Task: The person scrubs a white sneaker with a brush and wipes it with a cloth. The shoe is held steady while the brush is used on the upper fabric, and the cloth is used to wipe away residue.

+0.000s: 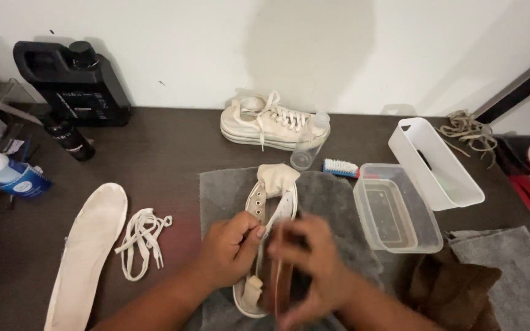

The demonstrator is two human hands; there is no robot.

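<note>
This looks like my shoe-cleaning bench at home or in a small repair shop: a dark table against a plain white wall, a black jug far left, a brush, 2 plastic tubs right, grey towels.

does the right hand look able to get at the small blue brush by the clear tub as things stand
Probably yes. The right hand is over the unlaced shoe on the grey towel, and the blue brush lies just past the towel's far edge, in the open. Only the clear tub sits beside that path, not across it.
</note>
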